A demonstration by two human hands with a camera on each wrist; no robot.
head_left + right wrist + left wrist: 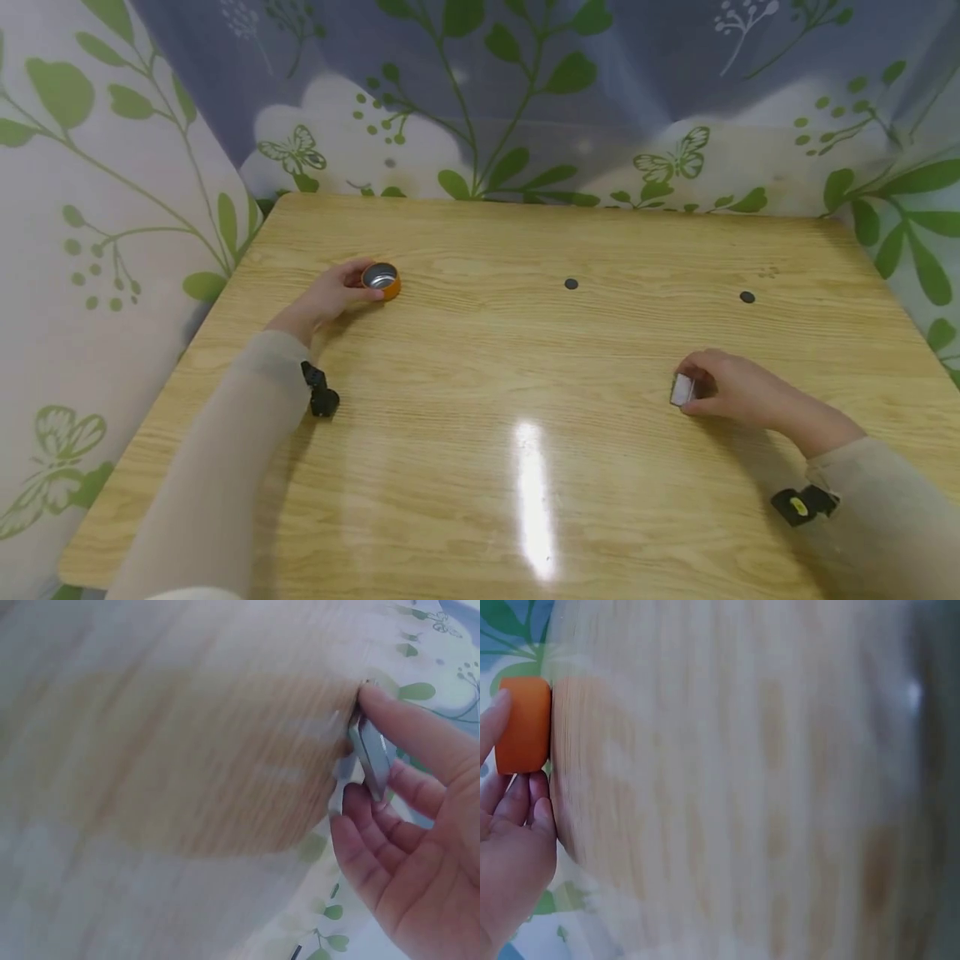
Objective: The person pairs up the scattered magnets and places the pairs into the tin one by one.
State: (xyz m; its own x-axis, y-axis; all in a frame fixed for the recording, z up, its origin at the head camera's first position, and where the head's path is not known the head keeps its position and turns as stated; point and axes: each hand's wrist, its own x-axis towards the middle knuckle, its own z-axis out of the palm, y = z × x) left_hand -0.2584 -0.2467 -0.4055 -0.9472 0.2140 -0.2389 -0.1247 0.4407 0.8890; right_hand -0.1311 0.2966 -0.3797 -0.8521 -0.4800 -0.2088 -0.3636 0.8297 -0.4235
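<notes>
Near the table's far left, my left hand [328, 295] grips a small orange bowl [392, 291] with a shiny metal inside. In the left wrist view the bowl's smooth orange side [526, 727] shows, the thumb on one side and curled fingers against the other. On the right half, my right hand [738, 392] pinches a small silver-and-white object [682, 390] between thumb and fingers, low at the tabletop. From the right wrist it looks like a thin flat silver piece [371, 754] with rounded corners. Its exact kind is unclear, and the fingers hide part of it.
Two small dark discs [572, 284] lie on or in the wooden table [465, 375], one near the middle and one farther right. Patterned leaf cloth [525, 100] hangs behind the far edge and along the left. A bright light reflection crosses the front of the table.
</notes>
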